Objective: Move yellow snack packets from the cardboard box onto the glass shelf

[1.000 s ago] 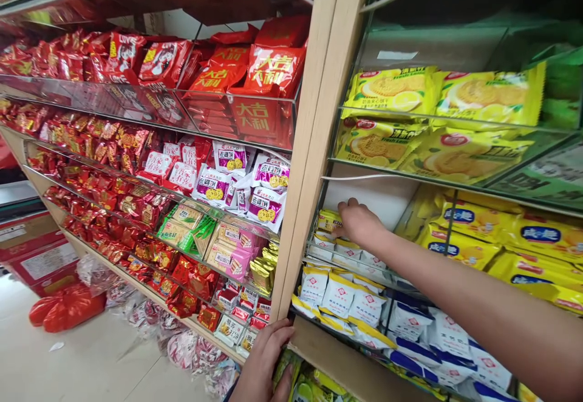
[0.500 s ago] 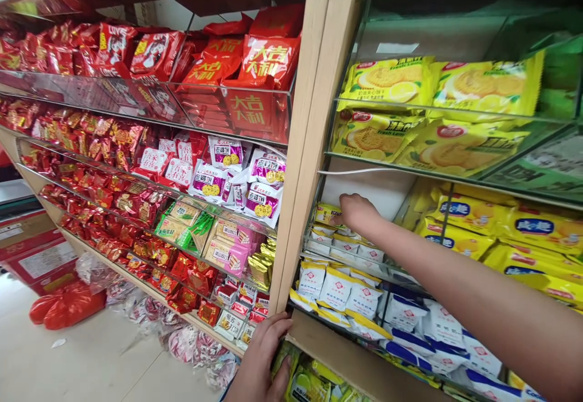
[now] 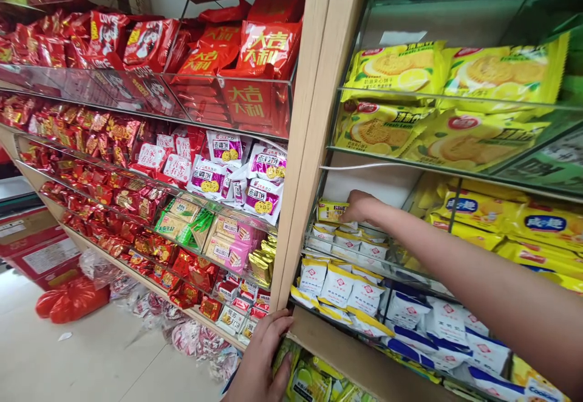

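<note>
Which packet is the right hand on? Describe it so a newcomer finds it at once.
Start at the pale wooden post and go right to the shelf under the lemon biscuit bags. The right hand touches a small yellow packet lying on top of the white packets, the only yellow one there.

place: a small grocery or snack shop
shelving: wooden uprights [image 3: 314,147] carrying tilted tiers with clear front rails, stacked one above another
stock left: rows of red packets [image 3: 255,50], small red candies, purple-and-white pastry packs [image 3: 268,165], all in bulk
stock right: many identical yellow biscuit packs [image 3: 392,71] and white-and-yellow sachets [image 3: 337,283], sorted by kind into compartments
floor: pale tiles, with cardboard cartons [image 3: 36,250] and a red bag [image 3: 68,299] set by the shelf foot
</note>
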### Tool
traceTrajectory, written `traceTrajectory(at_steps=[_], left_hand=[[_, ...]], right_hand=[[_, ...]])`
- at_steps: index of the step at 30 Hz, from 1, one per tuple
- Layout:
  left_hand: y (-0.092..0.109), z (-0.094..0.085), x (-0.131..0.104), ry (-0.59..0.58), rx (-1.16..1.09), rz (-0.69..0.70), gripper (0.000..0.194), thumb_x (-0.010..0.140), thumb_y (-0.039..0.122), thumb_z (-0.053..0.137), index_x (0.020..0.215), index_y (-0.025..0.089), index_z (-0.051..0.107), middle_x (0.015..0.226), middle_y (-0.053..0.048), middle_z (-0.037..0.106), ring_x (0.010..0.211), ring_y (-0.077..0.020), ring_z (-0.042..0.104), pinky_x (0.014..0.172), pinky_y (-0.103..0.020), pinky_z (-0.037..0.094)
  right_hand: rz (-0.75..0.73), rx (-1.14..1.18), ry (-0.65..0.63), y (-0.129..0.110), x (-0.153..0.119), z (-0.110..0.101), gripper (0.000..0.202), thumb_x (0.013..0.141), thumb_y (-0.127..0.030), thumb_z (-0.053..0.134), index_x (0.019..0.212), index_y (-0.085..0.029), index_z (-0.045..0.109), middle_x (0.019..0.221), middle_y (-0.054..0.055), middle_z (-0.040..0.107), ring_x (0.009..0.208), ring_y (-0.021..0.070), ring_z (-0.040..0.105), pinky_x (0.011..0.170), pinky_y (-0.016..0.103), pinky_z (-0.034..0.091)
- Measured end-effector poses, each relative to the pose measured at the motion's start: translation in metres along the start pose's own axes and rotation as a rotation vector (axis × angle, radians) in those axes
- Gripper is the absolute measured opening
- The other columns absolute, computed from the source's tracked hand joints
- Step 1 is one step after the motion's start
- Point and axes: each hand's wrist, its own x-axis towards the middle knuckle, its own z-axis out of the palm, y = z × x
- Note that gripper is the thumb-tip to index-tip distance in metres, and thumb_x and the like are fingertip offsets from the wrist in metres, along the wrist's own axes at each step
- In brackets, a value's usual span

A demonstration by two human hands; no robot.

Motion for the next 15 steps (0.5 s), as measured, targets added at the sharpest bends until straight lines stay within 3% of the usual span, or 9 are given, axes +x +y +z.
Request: traceTrajectory(at_steps=[4, 7, 11, 15], left_hand=[[0.0005, 0.0003, 0.0002, 0.018, 0.003, 0.011, 0.055, 0.078, 0.007, 0.043, 0.126, 0.028, 0.026, 0.129, -0.01, 0.042, 0.122, -0.0232, 0.039, 0.1, -0.042, 0.041], [0.001, 0.0, -0.0008, 0.02, 0.002, 0.012, 0.055, 0.078, 0.006, 0.042, 0.126, 0.028, 0.026, 0.129, -0.01, 0.042, 0.122, -0.0229, 0.039, 0.1, -0.042, 0.04], [0.002, -0.0009, -0.0013, 0.015, -0.007, 0.01, 0.055, 0.077, 0.005, 0.042, 0.125, 0.027, 0.027, 0.129, -0.01, 0.042, 0.122, -0.0227, 0.039, 0.1, -0.043, 0.04], [0.0045, -0.0017, -0.0004, 0.056, 0.001, 0.008, 0.053, 0.077, 0.006, 0.044, 0.124, 0.027, 0.031, 0.126, -0.01, 0.046, 0.119, -0.0238, 0.043, 0.097, -0.043, 0.043]], right_hand=[[0.039, 0.073, -0.015, -0.0011, -0.0042, 0.0018, 0.058, 0.06, -0.024, 0.072, 0.111, -0.005, 0.05, 0.104, 0.016, 0.064, 0.07, 0.0171, 0.064, 0.048, 0.023, 0.049], [0.02, 0.091, -0.015, 0.0006, -0.0066, 0.0013, 0.062, 0.057, -0.027, 0.074, 0.11, -0.007, 0.05, 0.103, 0.015, 0.064, 0.069, 0.0185, 0.064, 0.043, 0.023, 0.047], [-0.018, 0.056, 0.028, 0.0061, -0.006, 0.0007, 0.059, 0.057, -0.03, 0.074, 0.106, -0.007, 0.052, 0.103, 0.016, 0.064, 0.069, 0.0198, 0.064, 0.049, 0.026, 0.047], [-0.073, 0.019, 0.078, 0.0087, -0.0027, 0.0047, 0.046, 0.067, -0.035, 0.066, 0.104, -0.009, 0.053, 0.103, 0.013, 0.064, 0.074, 0.0178, 0.064, 0.058, 0.026, 0.048]])
